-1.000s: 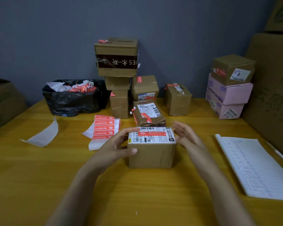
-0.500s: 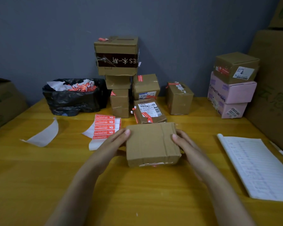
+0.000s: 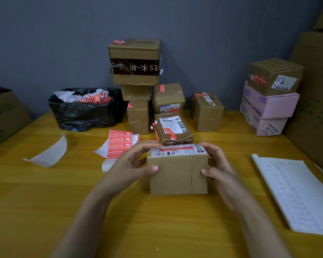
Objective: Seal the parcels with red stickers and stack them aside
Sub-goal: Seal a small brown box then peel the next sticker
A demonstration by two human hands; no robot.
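Observation:
A small brown parcel (image 3: 177, 174) stands on the yellow table (image 3: 45, 202) in front of me, its white label and a red sticker facing up. My left hand (image 3: 131, 162) grips its left side, thumb on the front face. My right hand (image 3: 220, 164) grips its right side the same way. A sheet of red stickers (image 3: 119, 144) lies just left of the parcel. Behind it sits a crumpled parcel (image 3: 172, 130) with red stickers, and further back a stack of brown parcels (image 3: 136, 71).
A black bin bag (image 3: 82, 112) of sticker scraps sits at the back left, a curled backing strip (image 3: 48, 155) in front of it. Pink and brown boxes (image 3: 268, 101) are stacked at the right. An open notebook (image 3: 296, 192) lies at the right, large cartons beside it.
Half a second ago the parcel was tipped with its plain side toward me; both hands have turned it back so the label and red sticker face up again.

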